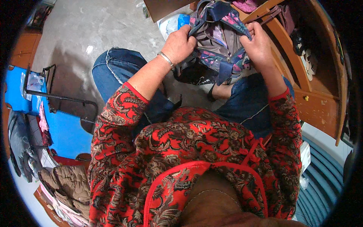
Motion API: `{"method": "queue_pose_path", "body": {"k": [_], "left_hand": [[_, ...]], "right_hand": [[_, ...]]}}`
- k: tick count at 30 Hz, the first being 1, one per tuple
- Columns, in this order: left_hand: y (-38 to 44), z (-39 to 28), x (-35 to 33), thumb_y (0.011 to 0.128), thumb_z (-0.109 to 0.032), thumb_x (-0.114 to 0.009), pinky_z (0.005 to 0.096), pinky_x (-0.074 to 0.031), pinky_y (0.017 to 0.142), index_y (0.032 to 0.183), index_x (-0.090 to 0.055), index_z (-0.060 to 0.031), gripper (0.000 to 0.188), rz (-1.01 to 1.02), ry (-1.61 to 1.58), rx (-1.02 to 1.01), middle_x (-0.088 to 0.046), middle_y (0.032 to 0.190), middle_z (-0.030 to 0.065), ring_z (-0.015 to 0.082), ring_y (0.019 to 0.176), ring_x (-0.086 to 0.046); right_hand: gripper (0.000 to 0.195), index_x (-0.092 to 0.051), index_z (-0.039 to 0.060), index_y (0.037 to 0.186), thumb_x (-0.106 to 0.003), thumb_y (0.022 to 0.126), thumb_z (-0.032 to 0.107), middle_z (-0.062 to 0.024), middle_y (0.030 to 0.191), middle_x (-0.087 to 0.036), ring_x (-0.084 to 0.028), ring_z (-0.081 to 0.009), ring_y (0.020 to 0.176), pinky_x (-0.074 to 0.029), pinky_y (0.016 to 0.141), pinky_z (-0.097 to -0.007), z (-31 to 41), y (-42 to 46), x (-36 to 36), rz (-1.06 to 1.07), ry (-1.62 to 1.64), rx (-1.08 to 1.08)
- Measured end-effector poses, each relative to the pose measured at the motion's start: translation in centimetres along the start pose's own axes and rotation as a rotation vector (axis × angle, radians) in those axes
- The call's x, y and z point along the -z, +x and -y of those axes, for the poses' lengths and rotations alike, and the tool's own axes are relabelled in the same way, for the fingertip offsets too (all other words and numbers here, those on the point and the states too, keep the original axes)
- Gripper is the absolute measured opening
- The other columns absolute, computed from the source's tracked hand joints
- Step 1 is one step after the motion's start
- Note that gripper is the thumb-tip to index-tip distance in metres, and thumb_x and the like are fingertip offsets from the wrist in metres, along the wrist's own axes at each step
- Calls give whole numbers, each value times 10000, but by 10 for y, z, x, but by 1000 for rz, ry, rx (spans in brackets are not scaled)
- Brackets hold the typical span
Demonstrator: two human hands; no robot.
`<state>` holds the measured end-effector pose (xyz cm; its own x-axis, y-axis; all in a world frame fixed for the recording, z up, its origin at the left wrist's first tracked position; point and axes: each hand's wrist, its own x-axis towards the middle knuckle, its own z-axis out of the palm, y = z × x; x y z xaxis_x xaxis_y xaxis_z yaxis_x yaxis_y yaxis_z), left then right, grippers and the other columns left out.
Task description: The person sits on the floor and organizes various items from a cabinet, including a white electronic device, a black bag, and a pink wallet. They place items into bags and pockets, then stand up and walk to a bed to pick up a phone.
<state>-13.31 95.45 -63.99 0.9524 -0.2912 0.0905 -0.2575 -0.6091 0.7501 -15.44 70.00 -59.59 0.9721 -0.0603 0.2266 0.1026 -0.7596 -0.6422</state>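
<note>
Between my knees I hold a dark blue fabric bag (217, 61) with a pink floral print, its mouth pulled wide. My left hand (180, 42), with a silver bracelet at the wrist, pinches the bag's left edge. On the opposite side, the fingers of my right hand (256, 42) grip the right edge. The grey lining (208, 44) shows inside, along with a pale, purplish item (219, 37) that I cannot make out. A wide navy strap (225, 71) hangs from the front. Beneath the bag lies a black plastic bag (195, 73) with white print.
A white and blue package (173, 24) stands behind my left hand. At right is an open wooden cabinet (314, 107) with bags inside. To the left are a blue folding bed (68, 130) with a black metal frame (65, 96) and a brown quilted jacket (71, 181).
</note>
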Motion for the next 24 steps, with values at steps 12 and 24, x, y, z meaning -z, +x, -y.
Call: {"method": "queue_pose_path", "body": {"k": [12,24], "left_hand": [[1,-3,3,780,-145,-595,392,-499,759,1180,-527,-43,418,-145,-23,-131,-619,979,223,349,887,-618],[-11,-31,-9,767,-121,-544,492,-172,1128,1138,-624,-159,381,354,753,-634,-646,1012,-3,189,1087,-550]], "right_hand": [[207,-538,5,866,-625,720,123,-82,709,-592,-565,-159,661,-468,631,-316,13,5,2,46,64,-101],[237,-553,-6,878,-631,710,142,-111,722,-621,-604,-205,666,-481,629,-332,21,3,-6,101,93,-63]]}}
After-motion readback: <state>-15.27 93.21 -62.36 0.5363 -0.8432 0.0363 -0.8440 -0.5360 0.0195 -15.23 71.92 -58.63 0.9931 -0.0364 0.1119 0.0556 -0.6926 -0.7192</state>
